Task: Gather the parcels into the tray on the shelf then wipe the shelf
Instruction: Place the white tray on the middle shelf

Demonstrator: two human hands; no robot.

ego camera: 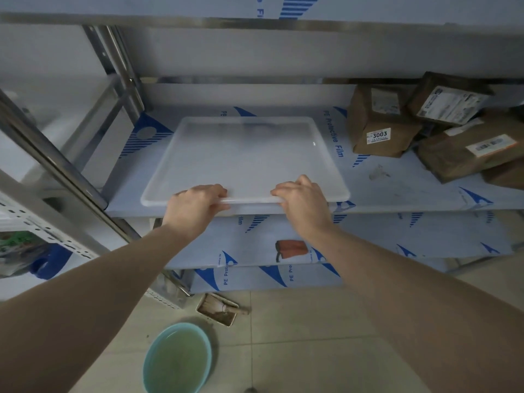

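A shallow translucent white tray (246, 154) lies flat on the middle shelf (397, 191), which is covered in blue-printed protective film. My left hand (198, 204) grips the tray's near rim left of centre, fingers curled over the edge. My right hand (302, 198) grips the same rim to the right. Several brown paper parcels are piled at the shelf's right end: one labelled 3003 (380, 123), a dark one (450, 100) leaning on top behind it, and a larger one (467, 148) in front. The tray holds nothing.
An orange cloth (292, 249) lies on the lower shelf. On the tiled floor stand a teal basin (177, 358) of greenish water and a small tray with a brush (218, 309). Metal uprights (71, 177) frame the shelf's left side.
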